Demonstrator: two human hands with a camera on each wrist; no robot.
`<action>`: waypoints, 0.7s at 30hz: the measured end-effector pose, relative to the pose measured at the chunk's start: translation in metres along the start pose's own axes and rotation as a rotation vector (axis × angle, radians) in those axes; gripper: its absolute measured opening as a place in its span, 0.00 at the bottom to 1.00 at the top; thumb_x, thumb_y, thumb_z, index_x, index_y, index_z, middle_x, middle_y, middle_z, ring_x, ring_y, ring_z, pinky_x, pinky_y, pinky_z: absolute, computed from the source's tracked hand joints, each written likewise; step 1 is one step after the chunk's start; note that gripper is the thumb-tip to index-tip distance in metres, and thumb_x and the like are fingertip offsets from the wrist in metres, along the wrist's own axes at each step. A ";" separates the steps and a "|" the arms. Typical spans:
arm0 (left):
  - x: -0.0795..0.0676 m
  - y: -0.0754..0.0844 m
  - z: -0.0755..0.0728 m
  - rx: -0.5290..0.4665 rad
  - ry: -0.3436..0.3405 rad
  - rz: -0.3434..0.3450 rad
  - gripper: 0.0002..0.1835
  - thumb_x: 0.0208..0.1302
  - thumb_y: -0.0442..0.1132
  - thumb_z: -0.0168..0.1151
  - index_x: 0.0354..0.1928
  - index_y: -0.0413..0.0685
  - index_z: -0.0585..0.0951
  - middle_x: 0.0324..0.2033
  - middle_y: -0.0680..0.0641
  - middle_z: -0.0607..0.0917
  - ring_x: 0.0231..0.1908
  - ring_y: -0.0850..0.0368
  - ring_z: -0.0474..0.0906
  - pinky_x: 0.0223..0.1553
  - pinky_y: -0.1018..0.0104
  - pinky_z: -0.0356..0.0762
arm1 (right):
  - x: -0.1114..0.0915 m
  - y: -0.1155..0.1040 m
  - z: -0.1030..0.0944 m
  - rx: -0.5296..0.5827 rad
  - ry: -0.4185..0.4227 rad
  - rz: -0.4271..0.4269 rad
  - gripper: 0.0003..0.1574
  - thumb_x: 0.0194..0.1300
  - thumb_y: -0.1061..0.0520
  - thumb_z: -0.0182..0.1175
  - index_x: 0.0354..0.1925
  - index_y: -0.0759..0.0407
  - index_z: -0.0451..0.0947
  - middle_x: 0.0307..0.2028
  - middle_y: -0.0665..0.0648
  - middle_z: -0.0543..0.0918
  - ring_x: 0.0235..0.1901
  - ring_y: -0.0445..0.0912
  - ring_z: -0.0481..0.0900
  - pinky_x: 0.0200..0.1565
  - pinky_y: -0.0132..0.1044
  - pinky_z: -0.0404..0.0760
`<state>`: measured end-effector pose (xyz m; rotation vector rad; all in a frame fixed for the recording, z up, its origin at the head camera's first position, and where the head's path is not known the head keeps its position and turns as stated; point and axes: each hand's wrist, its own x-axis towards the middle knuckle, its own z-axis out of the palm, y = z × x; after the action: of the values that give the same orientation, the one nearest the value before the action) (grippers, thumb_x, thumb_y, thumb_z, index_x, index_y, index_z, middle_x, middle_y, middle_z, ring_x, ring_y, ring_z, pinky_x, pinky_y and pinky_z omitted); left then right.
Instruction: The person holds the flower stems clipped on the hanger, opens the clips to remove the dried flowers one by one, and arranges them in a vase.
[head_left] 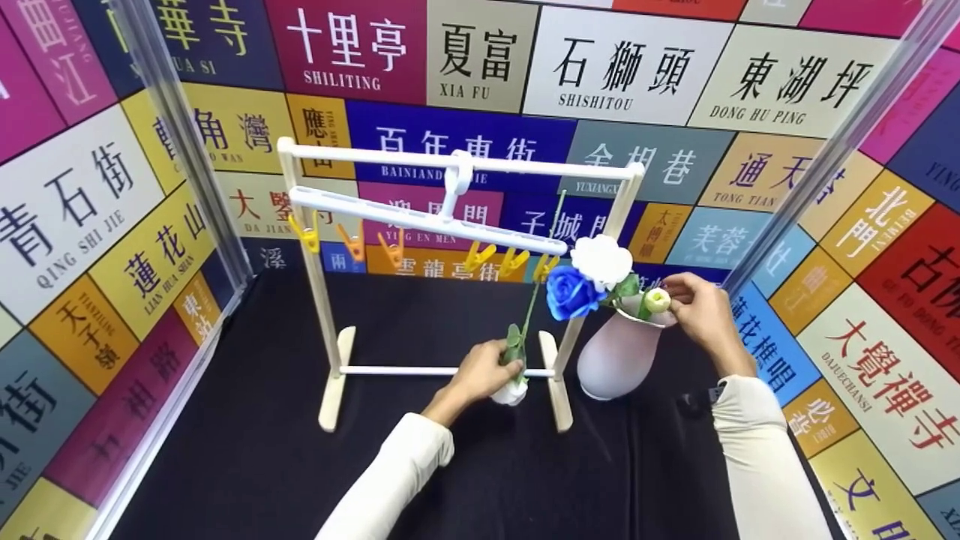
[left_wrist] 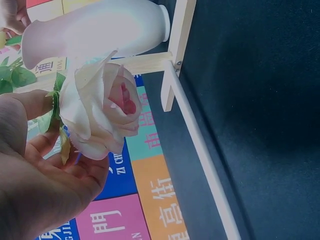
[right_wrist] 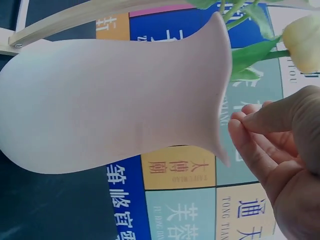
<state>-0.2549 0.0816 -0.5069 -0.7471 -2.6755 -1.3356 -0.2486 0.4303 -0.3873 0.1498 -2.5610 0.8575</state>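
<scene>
My left hand (head_left: 480,371) pinches a white rose with a pink centre (left_wrist: 95,110) just behind its bloom. The rose hangs head down, its green stem (head_left: 532,307) rising past a yellow clip (head_left: 546,266) at the right end of a white hanger (head_left: 360,208). Whether the clip grips the stem, I cannot tell. By the mouth of a pale pink vase (head_left: 616,356), my right hand (head_left: 701,311) has its thumb and fingertips together. Nothing shows between them in the right wrist view. A pale yellow tulip (right_wrist: 304,42), a blue rose (head_left: 571,292) and a white flower (head_left: 602,262) lean from the vase.
The hanger hangs from a wooden rack (head_left: 321,300) with a white lower bar (head_left: 405,370). Several yellow and orange clips (head_left: 352,244) line the hanger. A black cloth (head_left: 247,450) covers the table, and panels with printed signs (head_left: 637,67) enclose it.
</scene>
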 end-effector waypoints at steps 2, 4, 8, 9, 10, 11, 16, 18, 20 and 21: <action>-0.001 0.000 -0.001 -0.005 0.000 0.000 0.04 0.60 0.42 0.63 0.32 0.50 0.83 0.25 0.53 0.81 0.28 0.58 0.74 0.32 0.63 0.73 | -0.001 -0.004 -0.001 0.004 0.030 -0.012 0.18 0.58 0.75 0.59 0.49 0.71 0.80 0.40 0.69 0.86 0.37 0.46 0.84 0.36 0.14 0.71; -0.003 0.000 -0.002 -0.005 -0.004 -0.001 0.04 0.60 0.42 0.63 0.33 0.50 0.83 0.26 0.52 0.82 0.28 0.58 0.75 0.33 0.63 0.74 | -0.002 -0.010 -0.003 0.006 0.070 -0.029 0.18 0.59 0.75 0.59 0.49 0.71 0.80 0.39 0.68 0.87 0.36 0.42 0.82 0.37 0.14 0.71; -0.004 0.000 -0.005 0.003 -0.008 -0.004 0.05 0.60 0.42 0.63 0.34 0.50 0.83 0.27 0.52 0.83 0.29 0.59 0.76 0.34 0.63 0.75 | -0.005 -0.025 -0.006 0.032 0.179 -0.074 0.18 0.58 0.76 0.59 0.48 0.70 0.81 0.39 0.67 0.87 0.35 0.35 0.80 0.38 0.14 0.71; -0.004 0.000 -0.006 0.007 -0.009 -0.006 0.05 0.61 0.42 0.63 0.34 0.50 0.83 0.27 0.52 0.83 0.29 0.59 0.76 0.34 0.63 0.75 | -0.006 -0.030 -0.006 0.044 0.208 -0.088 0.18 0.58 0.76 0.58 0.48 0.70 0.81 0.39 0.66 0.87 0.35 0.33 0.79 0.37 0.15 0.71; -0.004 0.000 -0.007 0.011 -0.009 -0.005 0.05 0.61 0.42 0.63 0.34 0.50 0.83 0.26 0.52 0.83 0.29 0.58 0.76 0.33 0.63 0.75 | -0.006 -0.035 -0.006 0.058 0.237 -0.104 0.18 0.58 0.76 0.58 0.47 0.69 0.81 0.38 0.66 0.87 0.35 0.31 0.79 0.37 0.15 0.71; -0.005 0.000 -0.008 0.016 -0.009 -0.007 0.05 0.61 0.42 0.63 0.34 0.50 0.83 0.26 0.52 0.83 0.29 0.58 0.76 0.33 0.63 0.74 | -0.007 -0.040 -0.006 0.074 0.264 -0.120 0.18 0.58 0.76 0.58 0.47 0.69 0.81 0.38 0.66 0.87 0.35 0.29 0.78 0.37 0.15 0.72; -0.007 0.001 -0.010 0.031 -0.014 -0.022 0.05 0.61 0.43 0.62 0.32 0.51 0.82 0.25 0.54 0.81 0.28 0.59 0.75 0.31 0.64 0.72 | -0.011 -0.067 -0.002 0.143 0.344 -0.227 0.16 0.58 0.75 0.61 0.46 0.68 0.83 0.36 0.64 0.87 0.35 0.28 0.79 0.37 0.17 0.74; -0.009 0.001 -0.010 0.030 -0.013 -0.028 0.05 0.61 0.43 0.63 0.32 0.51 0.82 0.25 0.54 0.81 0.28 0.58 0.75 0.31 0.64 0.72 | -0.013 -0.080 0.001 0.155 0.351 -0.267 0.16 0.59 0.74 0.62 0.46 0.68 0.83 0.36 0.63 0.88 0.35 0.29 0.80 0.37 0.17 0.75; -0.011 0.001 -0.010 0.029 -0.011 -0.032 0.05 0.61 0.43 0.62 0.32 0.52 0.82 0.25 0.54 0.81 0.28 0.58 0.76 0.31 0.63 0.73 | -0.015 -0.093 0.005 0.165 0.345 -0.298 0.15 0.59 0.74 0.62 0.46 0.67 0.83 0.36 0.62 0.88 0.35 0.32 0.80 0.38 0.17 0.75; -0.012 0.001 -0.011 0.028 -0.011 -0.033 0.05 0.61 0.43 0.62 0.32 0.52 0.82 0.25 0.54 0.81 0.28 0.58 0.76 0.31 0.63 0.73 | -0.017 -0.100 0.007 0.172 0.342 -0.312 0.15 0.59 0.74 0.62 0.45 0.67 0.83 0.36 0.62 0.87 0.36 0.33 0.80 0.38 0.17 0.75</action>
<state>-0.2459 0.0693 -0.5029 -0.7122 -2.7206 -1.3016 -0.2129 0.3450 -0.3449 0.4055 -2.0774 0.8931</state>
